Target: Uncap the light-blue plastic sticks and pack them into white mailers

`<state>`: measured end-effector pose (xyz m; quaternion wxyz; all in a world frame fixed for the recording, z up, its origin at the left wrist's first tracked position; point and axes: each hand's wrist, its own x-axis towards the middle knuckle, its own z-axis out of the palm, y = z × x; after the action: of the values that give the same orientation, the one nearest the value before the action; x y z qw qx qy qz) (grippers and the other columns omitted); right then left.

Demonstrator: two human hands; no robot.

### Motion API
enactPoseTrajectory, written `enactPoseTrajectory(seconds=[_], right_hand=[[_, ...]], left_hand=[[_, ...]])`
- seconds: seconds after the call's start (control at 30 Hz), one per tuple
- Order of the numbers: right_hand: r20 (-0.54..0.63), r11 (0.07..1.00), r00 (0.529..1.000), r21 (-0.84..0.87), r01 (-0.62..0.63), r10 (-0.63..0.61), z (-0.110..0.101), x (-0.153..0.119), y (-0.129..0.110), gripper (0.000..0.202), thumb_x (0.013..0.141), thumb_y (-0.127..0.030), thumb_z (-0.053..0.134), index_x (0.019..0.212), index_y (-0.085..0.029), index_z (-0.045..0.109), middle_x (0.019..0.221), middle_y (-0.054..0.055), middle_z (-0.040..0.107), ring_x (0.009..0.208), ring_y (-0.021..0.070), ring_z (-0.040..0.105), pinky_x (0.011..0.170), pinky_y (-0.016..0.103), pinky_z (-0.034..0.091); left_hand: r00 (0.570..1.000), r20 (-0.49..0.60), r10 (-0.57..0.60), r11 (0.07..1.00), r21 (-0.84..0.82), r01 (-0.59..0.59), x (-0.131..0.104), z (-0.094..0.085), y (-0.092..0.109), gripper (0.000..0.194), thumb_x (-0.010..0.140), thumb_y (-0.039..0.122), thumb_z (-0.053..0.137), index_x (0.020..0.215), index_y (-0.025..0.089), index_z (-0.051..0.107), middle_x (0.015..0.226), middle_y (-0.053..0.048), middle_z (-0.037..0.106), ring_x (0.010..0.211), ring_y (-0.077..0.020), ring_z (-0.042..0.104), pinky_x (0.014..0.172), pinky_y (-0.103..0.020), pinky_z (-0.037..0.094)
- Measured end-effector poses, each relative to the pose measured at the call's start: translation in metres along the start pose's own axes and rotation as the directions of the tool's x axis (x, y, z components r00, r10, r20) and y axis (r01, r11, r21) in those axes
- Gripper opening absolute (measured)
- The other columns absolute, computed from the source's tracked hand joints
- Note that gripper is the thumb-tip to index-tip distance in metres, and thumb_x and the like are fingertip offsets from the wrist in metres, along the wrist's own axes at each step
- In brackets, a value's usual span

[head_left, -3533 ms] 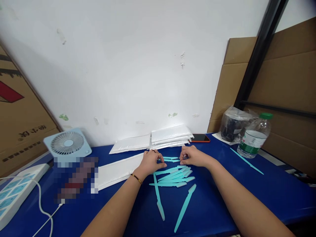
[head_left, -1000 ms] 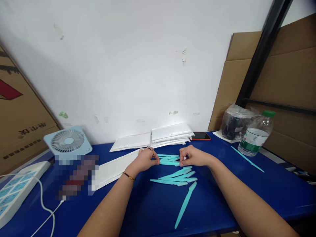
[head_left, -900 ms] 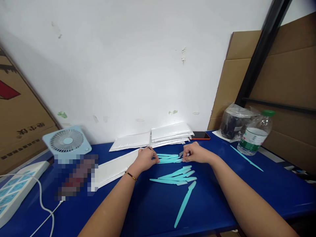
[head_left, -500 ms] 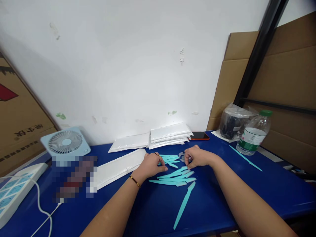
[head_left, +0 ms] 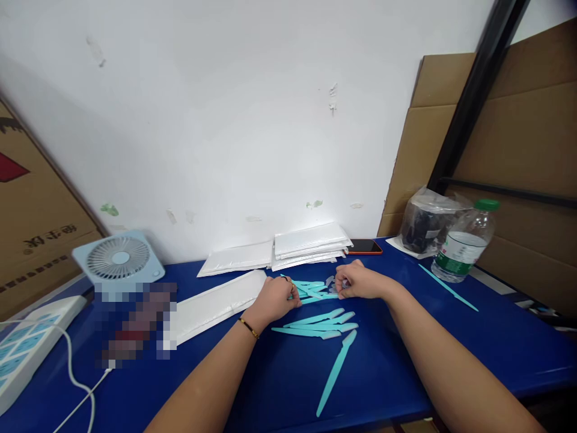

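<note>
My left hand [head_left: 280, 299] is closed in a pinch at the handle end of a teal eyebrow razor [head_left: 319, 297]. At that razor's blade end, the fingertips of my right hand [head_left: 356, 280] are pinched together; whether a small cap is in them too is hidden. Small translucent caps [head_left: 330, 282] lie just left of my right fingers. Behind the held razor is a pile of teal razors [head_left: 310, 284], partly covered by my left hand. Nearer me, several more razors [head_left: 311, 326] lie fanned out, and a single razor [head_left: 336, 376] lies slanted in front of them.
White padded packets [head_left: 311, 242] are stacked by the wall, with another packet [head_left: 220, 304] left of my hand. A phone [head_left: 366, 246], water bottle [head_left: 464, 249], bagged dark object [head_left: 421, 228] and lone razor [head_left: 448, 287] are right. A fan [head_left: 121, 258] and power strip [head_left: 40, 343] are left.
One razor from the near group now stretches between my two hands, farther back. Both hands have shifted only slightly, and the other razors lie about where they were.
</note>
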<state>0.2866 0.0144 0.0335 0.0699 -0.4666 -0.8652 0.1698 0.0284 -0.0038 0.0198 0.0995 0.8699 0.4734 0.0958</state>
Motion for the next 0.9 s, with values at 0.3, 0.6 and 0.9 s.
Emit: enactPoseTrajectory(seconds=[0.3,0.6,0.9], right_hand=[[0.028,0.996,0.998,0.062,0.060,-0.062,-0.007,-0.006,-0.005,0.024,0.064,-0.044,0.065,0.074,-0.022,0.069,0.081,0.001,0.064,0.077,0.0181,0.054,0.077,0.030,0.030],[0.157,0.996,0.984,0.023,0.085,-0.087,0.003,0.001,-0.010,0.022,0.064,-0.042,0.066,0.070,-0.020,0.068,0.077,0.000,0.064,0.073,0.0174,0.054,0.083,0.034,0.027],[0.111,0.999,0.994,0.037,-0.011,0.007,-0.022,-0.017,-0.006,0.024,0.060,-0.043,0.068,0.074,-0.024,0.070,0.080,0.000,0.064,0.077,0.0187,0.054,0.077,0.030,0.032]], left_hand=[[0.999,0.015,-0.047,0.997,-0.059,0.048,-0.008,-0.008,0.006,0.031,0.067,0.052,0.060,0.077,0.024,0.067,0.073,0.001,0.062,0.070,-0.0138,0.054,0.065,-0.024,0.034],[0.988,0.155,-0.010,1.000,0.021,0.007,-0.005,-0.003,0.012,0.018,0.069,0.040,0.062,0.071,0.024,0.068,0.067,0.001,0.062,0.067,-0.0131,0.054,0.069,-0.025,0.036],[0.992,-0.109,0.071,0.996,0.071,-0.063,-0.001,0.000,-0.007,0.053,0.074,0.052,0.055,0.121,0.030,0.048,0.126,-0.004,0.046,0.117,-0.0246,0.037,0.094,-0.036,0.030]])
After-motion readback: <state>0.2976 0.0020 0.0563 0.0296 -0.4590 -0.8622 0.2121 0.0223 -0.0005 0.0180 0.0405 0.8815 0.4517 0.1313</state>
